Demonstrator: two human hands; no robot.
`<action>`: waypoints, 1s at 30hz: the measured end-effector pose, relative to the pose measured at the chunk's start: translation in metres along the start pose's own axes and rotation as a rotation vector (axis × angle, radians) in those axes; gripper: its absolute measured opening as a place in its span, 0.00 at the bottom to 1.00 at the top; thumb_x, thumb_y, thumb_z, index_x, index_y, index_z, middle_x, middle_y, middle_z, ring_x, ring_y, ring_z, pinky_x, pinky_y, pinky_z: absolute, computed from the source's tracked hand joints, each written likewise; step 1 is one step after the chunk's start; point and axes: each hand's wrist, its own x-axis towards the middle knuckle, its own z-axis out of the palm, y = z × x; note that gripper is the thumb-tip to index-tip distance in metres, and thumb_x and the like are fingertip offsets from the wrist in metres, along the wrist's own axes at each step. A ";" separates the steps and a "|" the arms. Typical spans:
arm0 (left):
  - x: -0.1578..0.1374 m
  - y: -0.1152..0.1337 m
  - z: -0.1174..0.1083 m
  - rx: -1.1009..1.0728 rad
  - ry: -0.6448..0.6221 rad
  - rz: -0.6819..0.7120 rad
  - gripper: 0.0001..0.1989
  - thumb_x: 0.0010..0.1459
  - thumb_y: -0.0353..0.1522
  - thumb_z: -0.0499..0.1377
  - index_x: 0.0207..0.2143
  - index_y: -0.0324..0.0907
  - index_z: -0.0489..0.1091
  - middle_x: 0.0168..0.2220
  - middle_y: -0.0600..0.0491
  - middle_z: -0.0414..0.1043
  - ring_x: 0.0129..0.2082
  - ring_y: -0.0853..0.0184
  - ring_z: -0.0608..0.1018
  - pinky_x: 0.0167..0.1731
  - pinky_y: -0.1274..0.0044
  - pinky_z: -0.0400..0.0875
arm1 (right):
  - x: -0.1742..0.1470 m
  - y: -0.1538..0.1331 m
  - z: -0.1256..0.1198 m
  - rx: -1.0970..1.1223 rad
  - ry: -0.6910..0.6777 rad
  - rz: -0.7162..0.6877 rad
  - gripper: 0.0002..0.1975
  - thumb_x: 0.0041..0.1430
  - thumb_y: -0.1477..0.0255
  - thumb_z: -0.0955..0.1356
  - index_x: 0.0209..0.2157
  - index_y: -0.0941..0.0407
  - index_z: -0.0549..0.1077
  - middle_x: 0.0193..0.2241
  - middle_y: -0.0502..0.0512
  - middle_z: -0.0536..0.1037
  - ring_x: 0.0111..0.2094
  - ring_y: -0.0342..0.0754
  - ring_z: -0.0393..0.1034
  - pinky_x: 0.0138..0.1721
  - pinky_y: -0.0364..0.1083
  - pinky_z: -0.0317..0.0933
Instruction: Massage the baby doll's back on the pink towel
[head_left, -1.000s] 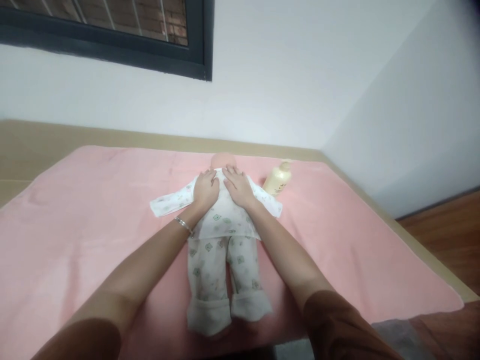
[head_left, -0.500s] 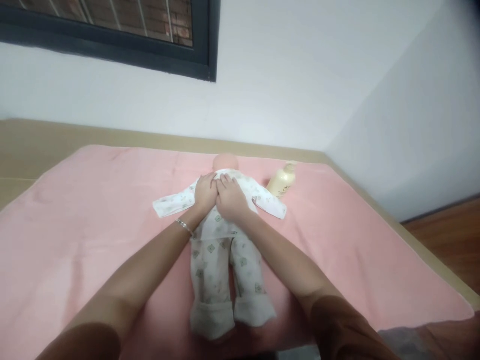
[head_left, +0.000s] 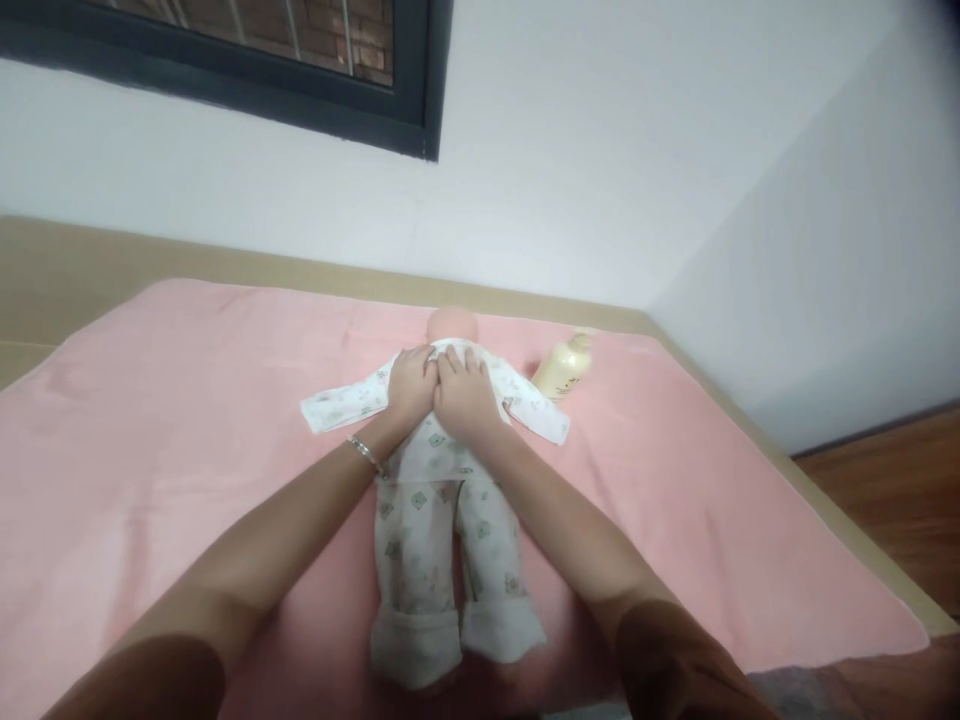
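Observation:
A baby doll (head_left: 431, 465) in white patterned pyjamas lies on a pink blanket (head_left: 247, 400), its bare head (head_left: 452, 324) pointing away from me. Both sleeves are spread to the sides, and the trouser legs have cuffs turned up at the bottom. My left hand (head_left: 412, 385), below a wrist with a silver bracelet (head_left: 365, 455), rests flat on the upper body. Right beside it, touching at the thumbs, my right hand (head_left: 465, 390) lies flat on the same part with fingers stretched out. Neither hand grips anything.
A cream bottle (head_left: 564, 368) lies tilted on the blanket by the doll's right-hand sleeve. Behind the bed's beige edge (head_left: 525, 298) rises a white wall (head_left: 562, 150) with a dark-framed window (head_left: 420, 80). Wooden floor (head_left: 892, 500) shows at the far right.
My view has tilted slightly. Both hands stay on the doll's upper body; the fingers of my right hand look a little more spread.

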 end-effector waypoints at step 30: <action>-0.004 0.001 -0.001 -0.072 0.030 -0.043 0.24 0.60 0.31 0.47 0.54 0.36 0.74 0.58 0.43 0.74 0.60 0.56 0.73 0.65 0.62 0.64 | 0.028 0.045 0.004 0.179 0.001 0.193 0.35 0.70 0.58 0.56 0.68 0.68 0.57 0.69 0.71 0.56 0.71 0.62 0.49 0.71 0.59 0.42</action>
